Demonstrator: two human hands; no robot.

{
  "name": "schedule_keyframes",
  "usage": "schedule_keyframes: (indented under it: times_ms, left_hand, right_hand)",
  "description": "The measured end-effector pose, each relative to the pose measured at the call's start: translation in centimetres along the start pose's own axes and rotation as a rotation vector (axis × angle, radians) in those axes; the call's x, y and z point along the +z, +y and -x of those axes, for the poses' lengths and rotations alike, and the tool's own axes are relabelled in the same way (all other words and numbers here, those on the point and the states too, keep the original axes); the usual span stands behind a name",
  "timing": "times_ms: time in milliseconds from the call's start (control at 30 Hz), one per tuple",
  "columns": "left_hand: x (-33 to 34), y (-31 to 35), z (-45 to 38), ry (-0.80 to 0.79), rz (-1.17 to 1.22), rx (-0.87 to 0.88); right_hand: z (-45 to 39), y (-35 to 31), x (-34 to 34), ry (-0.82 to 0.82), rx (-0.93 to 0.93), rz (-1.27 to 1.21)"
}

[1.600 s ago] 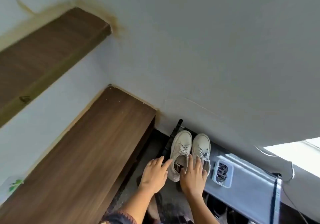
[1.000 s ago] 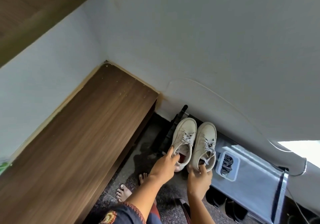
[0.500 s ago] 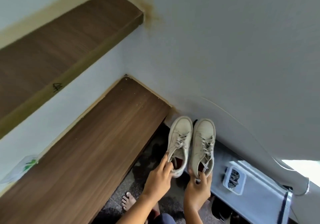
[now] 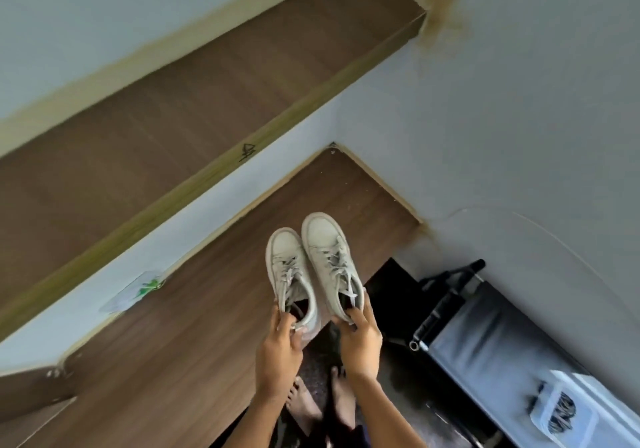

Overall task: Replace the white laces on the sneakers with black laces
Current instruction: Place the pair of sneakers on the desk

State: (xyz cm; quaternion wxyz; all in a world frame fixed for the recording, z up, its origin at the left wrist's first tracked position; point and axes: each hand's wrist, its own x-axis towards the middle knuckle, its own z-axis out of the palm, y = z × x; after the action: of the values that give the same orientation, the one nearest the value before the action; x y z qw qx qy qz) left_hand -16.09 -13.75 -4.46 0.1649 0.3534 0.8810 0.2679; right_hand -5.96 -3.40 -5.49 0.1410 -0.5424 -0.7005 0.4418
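Each hand's grip is closed on a heel collar, left hand (image 4: 280,347) holding the left sneaker (image 4: 290,276), right hand (image 4: 360,338) the right sneaker (image 4: 330,264), raised over the wooden table (image 4: 173,326), presumably for relacing there.

Wooden bench (image 4: 173,361) along wall; wooden shelf (image 4: 173,108) above; grey shoe rack (image 4: 491,354) right.

Wooden counter (image 4: 194,326) open; rack (image 4: 491,354) blocks right.

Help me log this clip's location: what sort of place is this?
Probably a home entryway or shoe corner: a shoe rack against a plain wall, a low wooden bench, and the person's bare feet on the floor.
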Motion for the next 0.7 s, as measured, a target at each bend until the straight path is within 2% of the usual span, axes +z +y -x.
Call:
schedule_keyframes:
  times_ms: [333,467,700]
  left_hand:
    - [2.0,-8.8,0.6,0.15,0.033,-0.313]
    - [2.8,-10.1,0.2,0.132,0.137,-0.454]
    - [3.1,-10.5,0.5,0.012,0.177,-0.479]
  right_hand:
    - [-3.2,0.6,9.0,-0.31,-0.183,0.138]
    - [-4.2,1.0,11.5,-0.398,-0.188,0.157]
    - [-4.5,2.6,12.3,-0.494,-0.142,0.191]
